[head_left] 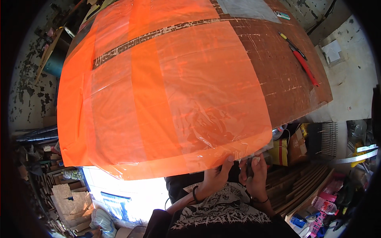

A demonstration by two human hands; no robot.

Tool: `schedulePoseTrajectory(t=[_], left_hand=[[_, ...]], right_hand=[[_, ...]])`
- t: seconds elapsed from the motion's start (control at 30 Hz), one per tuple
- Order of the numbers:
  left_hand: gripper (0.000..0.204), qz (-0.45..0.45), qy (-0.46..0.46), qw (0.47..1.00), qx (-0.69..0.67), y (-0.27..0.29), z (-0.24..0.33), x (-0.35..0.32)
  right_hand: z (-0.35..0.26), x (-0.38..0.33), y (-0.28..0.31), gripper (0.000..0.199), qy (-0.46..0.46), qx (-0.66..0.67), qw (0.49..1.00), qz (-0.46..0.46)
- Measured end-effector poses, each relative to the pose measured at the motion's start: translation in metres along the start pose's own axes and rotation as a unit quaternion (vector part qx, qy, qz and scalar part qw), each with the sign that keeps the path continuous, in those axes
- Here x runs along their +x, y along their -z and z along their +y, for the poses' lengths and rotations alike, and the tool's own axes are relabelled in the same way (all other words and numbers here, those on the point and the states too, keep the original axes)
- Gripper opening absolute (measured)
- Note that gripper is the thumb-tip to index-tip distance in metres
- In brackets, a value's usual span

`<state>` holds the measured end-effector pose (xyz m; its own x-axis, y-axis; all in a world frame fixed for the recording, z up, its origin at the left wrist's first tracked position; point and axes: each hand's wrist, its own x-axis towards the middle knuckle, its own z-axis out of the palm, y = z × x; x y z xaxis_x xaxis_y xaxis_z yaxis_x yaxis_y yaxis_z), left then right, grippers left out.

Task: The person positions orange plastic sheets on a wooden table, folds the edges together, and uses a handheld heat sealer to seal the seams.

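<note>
A bright orange sheet (147, 95) covers most of the brown work table (274, 71), with clear plastic film (206, 79) lying wrinkled and shiny over it. At the near edge, right of the middle, my left hand (216, 178) is closed on the border of the orange sheet and film, thumb on top. Just right of it my right hand (257, 178) is raised with its fingers drawn together near the film's corner. Something small, partly greyish, shows between those fingers, but its kind cannot be made out.
A red-handled tool (304, 68) and a yellow-and-black pen-like tool (291, 44) lie on the table's right side, with a small teal-and-white box (283, 15) farther back. Below right are a yellow box (279, 152), stacked wooden strips (303, 178) and a pink basket (317, 226). Cardboard (71, 202) lies lower left.
</note>
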<state>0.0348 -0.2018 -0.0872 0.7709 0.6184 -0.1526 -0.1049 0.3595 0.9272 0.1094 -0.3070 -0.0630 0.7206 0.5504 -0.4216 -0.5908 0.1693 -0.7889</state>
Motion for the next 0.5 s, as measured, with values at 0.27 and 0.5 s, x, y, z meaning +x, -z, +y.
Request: schedulePoseTrajectory(t=[0.27, 0.5], left_hand=[[0.016, -0.002, -0.01, 1.0, 0.009, 0.0019, -0.0031, -0.0005], [0.018, -0.022, -0.028, 0.999, -0.017, -0.0003, 0.0019, -0.0011]], right_hand=[[0.0006, -0.0014, -0.0011, 0.032, -0.009, -0.008, 1.0, -0.015], [-0.0002, -0.0029, -0.003, 0.03, -0.016, -0.009, 1.0, -0.019]])
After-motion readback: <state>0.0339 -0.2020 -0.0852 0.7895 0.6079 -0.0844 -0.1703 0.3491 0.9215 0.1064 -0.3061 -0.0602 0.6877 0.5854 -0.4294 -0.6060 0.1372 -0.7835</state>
